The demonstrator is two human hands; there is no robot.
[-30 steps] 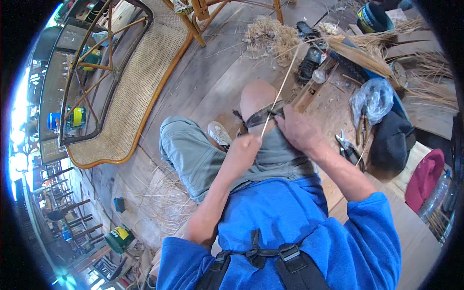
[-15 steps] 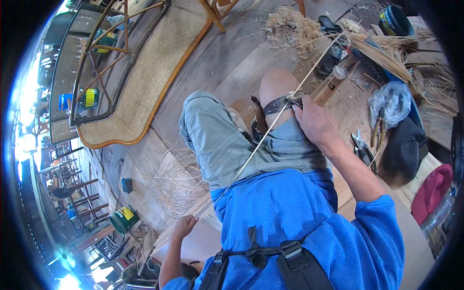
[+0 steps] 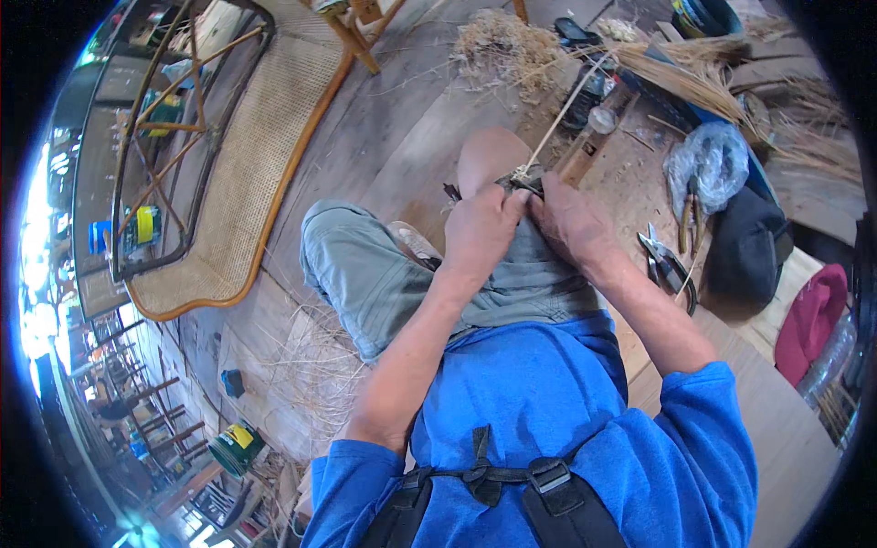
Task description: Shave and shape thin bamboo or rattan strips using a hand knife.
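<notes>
A pale cane strip (image 3: 566,117) runs from the far right down to a dark band (image 3: 504,180) wrapped round my bare right knee (image 3: 493,157). Curled shavings cling where the strip meets the band. My left hand (image 3: 480,228) is closed in a pinch at the strip's near end, just on my side of the band. Right beside it, my right hand (image 3: 575,219) presses thumb and fingers together over the band's right side. Something small and dark shows between its fingers, too hidden to name. Both hands nearly touch.
To the right lie pliers (image 3: 694,215), cutting shears (image 3: 669,260), a clear plastic bag (image 3: 711,163), a black cap (image 3: 749,247) and a maroon cloth item (image 3: 811,320). Cane bundles (image 3: 685,80) and shavings (image 3: 507,50) are farther off. A woven cane furniture piece (image 3: 247,173) stands left.
My left hand has come up from low on the left to the knee, beside my right hand. The strip's length that crossed my lap no longer shows. The view has shifted slightly.
</notes>
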